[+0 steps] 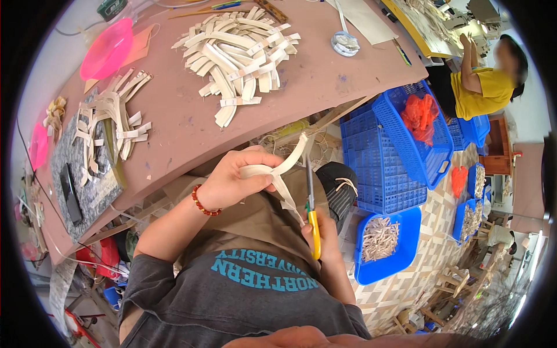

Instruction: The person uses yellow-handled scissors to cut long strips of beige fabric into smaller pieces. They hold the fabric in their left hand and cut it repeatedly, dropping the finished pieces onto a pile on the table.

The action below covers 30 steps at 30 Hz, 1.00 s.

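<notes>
In front of my body, my left hand [237, 178] pinches a cream-white fabric strap piece [296, 153] between thumb and fingers. Its strips fork, one end pointing up and away, another hanging down toward the right hand. My right hand [331, 236] is closed around yellow-handled scissors [314, 232], their blades pointing up just right of the strap. Whether the blades touch it I cannot tell. On the table beyond lies a large heap of similar straps [232, 55]. A smaller bunch of straps [119, 119] is spread at the left.
The brown table [336, 78] runs across the far side, carrying a pink bowl [108, 47], a black phone [71, 194] and a small round container [345, 44]. To the right stand stacked blue crates [377, 174] and a blue bin [408, 243] of small pale pieces. A yellow-shirted person [484, 93] works beyond.
</notes>
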{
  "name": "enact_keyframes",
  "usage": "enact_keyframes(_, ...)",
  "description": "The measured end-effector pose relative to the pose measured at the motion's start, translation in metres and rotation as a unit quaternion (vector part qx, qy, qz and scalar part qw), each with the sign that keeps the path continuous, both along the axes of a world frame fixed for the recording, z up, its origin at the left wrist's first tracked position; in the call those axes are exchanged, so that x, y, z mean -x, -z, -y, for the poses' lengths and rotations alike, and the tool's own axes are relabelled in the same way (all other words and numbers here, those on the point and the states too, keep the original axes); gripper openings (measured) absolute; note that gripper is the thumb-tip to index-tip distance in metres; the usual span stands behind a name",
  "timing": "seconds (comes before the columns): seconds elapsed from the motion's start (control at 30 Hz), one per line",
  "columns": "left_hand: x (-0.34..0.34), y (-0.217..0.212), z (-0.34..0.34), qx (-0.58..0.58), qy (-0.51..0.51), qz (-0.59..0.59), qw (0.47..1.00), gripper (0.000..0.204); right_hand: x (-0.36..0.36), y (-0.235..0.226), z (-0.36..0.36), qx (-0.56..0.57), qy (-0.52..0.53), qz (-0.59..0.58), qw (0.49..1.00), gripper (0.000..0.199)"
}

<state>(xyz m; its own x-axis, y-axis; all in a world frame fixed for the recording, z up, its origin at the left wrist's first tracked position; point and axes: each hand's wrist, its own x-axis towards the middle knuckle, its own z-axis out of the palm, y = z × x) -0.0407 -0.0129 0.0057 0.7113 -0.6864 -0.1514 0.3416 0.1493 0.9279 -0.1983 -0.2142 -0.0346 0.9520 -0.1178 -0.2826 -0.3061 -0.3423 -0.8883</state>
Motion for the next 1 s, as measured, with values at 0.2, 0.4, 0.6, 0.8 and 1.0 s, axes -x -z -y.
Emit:
enact_keyframes(0.2, -0.008, 0.016, -0.008, 0.046, 0.025, 0.163, 0.985, 0.009, -0.002, -0.012, 0.009, 0.066, -0.033, 0.019, 0.997, 0.049)
enact_keyframes(0.4, -0.003, 0.016, -0.005, 0.116, -0.007, 0.185, 0.976, 0.018, -0.009, -0.033, 0.002, 0.226, -0.052, 0.107, 0.967, 0.059)
enact_keyframes(0.6, -0.002, 0.017, -0.002, 0.126, -0.03, 0.227, 0.965, 0.021, -0.015, -0.042, 0.004, 0.299, -0.032, 0.196, 0.933, 0.056)
enact_keyframes(0.8, -0.003, 0.017, -0.002, 0.12, -0.024, 0.241, 0.963, 0.022, -0.019, -0.051, 0.01, 0.377, -0.043, 0.224, 0.898, 0.054)
enact_keyframes(1.0, -0.005, 0.017, -0.004, 0.115, -0.008, 0.249, 0.962, 0.022, -0.021, -0.056, 0.014, 0.396, -0.041, 0.254, 0.882, 0.055)
